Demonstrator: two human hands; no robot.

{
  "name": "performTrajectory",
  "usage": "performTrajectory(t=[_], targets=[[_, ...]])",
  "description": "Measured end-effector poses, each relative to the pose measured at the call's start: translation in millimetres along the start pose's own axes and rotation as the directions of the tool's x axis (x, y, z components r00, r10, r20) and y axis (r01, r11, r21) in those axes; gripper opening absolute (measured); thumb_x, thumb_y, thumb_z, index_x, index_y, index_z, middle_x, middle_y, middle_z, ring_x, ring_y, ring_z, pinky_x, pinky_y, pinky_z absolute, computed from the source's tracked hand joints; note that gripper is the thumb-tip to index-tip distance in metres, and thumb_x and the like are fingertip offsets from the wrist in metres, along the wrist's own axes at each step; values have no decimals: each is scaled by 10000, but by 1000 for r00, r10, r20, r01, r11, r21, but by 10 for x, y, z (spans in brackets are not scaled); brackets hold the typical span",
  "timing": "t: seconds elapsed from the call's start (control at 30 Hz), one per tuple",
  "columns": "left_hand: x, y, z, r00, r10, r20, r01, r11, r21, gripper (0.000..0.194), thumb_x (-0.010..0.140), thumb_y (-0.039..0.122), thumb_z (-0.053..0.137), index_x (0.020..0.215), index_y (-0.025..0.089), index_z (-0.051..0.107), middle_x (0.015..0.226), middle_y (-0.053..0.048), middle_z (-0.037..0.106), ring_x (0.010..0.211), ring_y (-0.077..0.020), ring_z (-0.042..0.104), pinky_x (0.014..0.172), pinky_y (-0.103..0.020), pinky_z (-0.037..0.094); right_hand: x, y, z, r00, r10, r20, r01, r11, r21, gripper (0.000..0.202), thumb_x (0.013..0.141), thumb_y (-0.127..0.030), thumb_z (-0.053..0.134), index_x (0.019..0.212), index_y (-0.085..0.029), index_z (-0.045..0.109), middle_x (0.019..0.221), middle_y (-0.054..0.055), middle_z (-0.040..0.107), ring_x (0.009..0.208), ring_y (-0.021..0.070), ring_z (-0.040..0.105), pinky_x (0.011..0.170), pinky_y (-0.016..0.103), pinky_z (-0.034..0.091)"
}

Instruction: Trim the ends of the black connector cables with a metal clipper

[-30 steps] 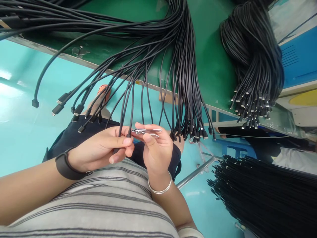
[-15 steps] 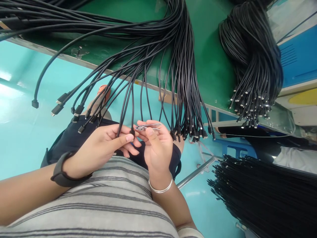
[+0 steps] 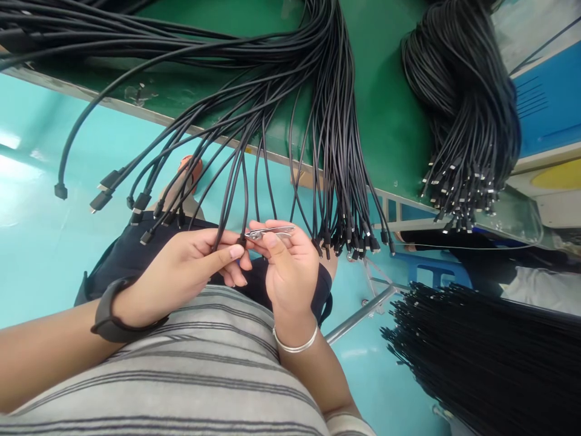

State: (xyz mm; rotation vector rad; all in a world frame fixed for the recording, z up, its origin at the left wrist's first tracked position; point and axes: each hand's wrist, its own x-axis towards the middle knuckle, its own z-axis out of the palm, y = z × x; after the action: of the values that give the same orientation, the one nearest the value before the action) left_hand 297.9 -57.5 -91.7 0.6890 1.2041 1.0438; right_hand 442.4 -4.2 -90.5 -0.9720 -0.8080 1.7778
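Observation:
Between its thumb and fingers, my left hand (image 3: pixel 195 257) pinches the connector end of a black cable (image 3: pixel 246 188). A silver nail clipper (image 3: pixel 272 232) is held in my right hand (image 3: pixel 290 260), its jaw end touching or very close to that connector. The thumb of my right hand lies on the clipper's lever. Other black cables (image 3: pixel 267 85) hang over the table edge around both hands, their plugs dangling. My fingers partly hide the connector, so its tip cannot be made out.
The cables lie on a green table (image 3: pixel 376 121). A second cable bundle (image 3: pixel 458 97) hangs at the right, and a large dark cable pile (image 3: pixel 490 357) sits lower right. A blue stool (image 3: pixel 431 269) and a metal bar (image 3: pixel 363 315) stand near it.
Both hands stay nearly in place, with the pinched connector and the clipper shifted very slightly left. The hold on each is the same.

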Motion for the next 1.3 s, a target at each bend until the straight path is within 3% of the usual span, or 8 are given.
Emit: performTrajectory(t=[0.3, 0.5, 0.63, 0.77, 0.93, 1.1, 1.2, 1.3], targets=[[6, 43, 40, 1000, 5, -15, -4, 1000, 14, 162, 906, 300, 672, 884, 145, 711, 767, -48, 742, 616, -152, 694, 595, -235, 592, 5, 3, 14, 997, 26, -76, -23, 999, 32, 126, 821, -282, 750, 908, -198, 711, 885, 30, 812, 743, 167, 772, 731, 300, 642], [30, 67, 29, 997, -77, 24, 75, 995, 65, 189, 905, 322, 672, 853, 146, 719, 750, -48, 746, 586, -139, 680, 574, -216, 573, 43, -61, -33, 988, 40, 150, -40, 999, -2, 120, 816, -246, 750, 927, -236, 704, 930, 11, 801, 864, 168, 750, 753, 277, 608], [0, -51, -4, 986, -119, 121, 102, 985, 142, 327, 928, 445, 622, 1054, 165, 736, 1014, -112, 770, 851, -227, 736, 693, -284, 605, 72, -176, -81, 986, 10, 168, 29, 973, -228, 124, 804, -209, 751, 915, -241, 708, 931, 4, 787, 853, 160, 731, 802, 286, 596], [-50, -166, 19, 976, -177, 125, 169, 983, 74, 521, 897, 484, 651, 1320, 183, 609, 1182, -153, 731, 950, -287, 733, 786, -397, 613, 134, -277, -181, 974, -226, 18, 190, 770, -609, 127, 820, -213, 734, 939, -251, 713, 978, 9, 767, 975, 187, 702, 947, 337, 544], [-53, -193, 124, 977, -189, 98, 195, 979, -58, 441, 900, 516, 641, 1160, 177, 533, 1127, -162, 746, 781, -254, 761, 666, -367, 610, 122, -283, -229, 925, -379, 13, 231, 537, -811, 128, 856, -244, 699, 979, -268, 723, 1067, 37, 747, 1120, 232, 651, 1052, 400, 468], [-80, -135, 123, 989, -129, 67, 136, 985, -106, 327, 859, 420, 739, 844, 184, 512, 982, -120, 781, 732, -219, 759, 596, -276, 578, -35, -203, -148, 911, -408, -64, 261, 688, -677, 120, 842, -257, 725, 961, -260, 734, 1068, 53, 742, 1182, 235, 631, 1104, 417, 448], [-105, -82, 96, 996, -81, 40, 86, 989, -123, 277, 835, 363, 776, 824, 174, 574, 868, -92, 780, 695, -201, 748, 566, -246, 564, -100, -157, -113, 977, -210, -34, 182, 910, -372, 126, 825, -259, 750, 947, -245, 721, 978, 39, 771, 1048, 222, 710, 969, 386, 558], [-121, -46, 94, 998, -53, 26, 56, 990, -129, 244, 817, 341, 793, 813, 172, 617, 799, -71, 768, 667, -196, 738, 541, -235, 558, -125, -112, -94, 998, 8, 62, -1, 994, -111, 115, 819, -255, 754, 921, -232, 706, 896, 20, 791, 885, 191, 753, 816, 329, 615]])
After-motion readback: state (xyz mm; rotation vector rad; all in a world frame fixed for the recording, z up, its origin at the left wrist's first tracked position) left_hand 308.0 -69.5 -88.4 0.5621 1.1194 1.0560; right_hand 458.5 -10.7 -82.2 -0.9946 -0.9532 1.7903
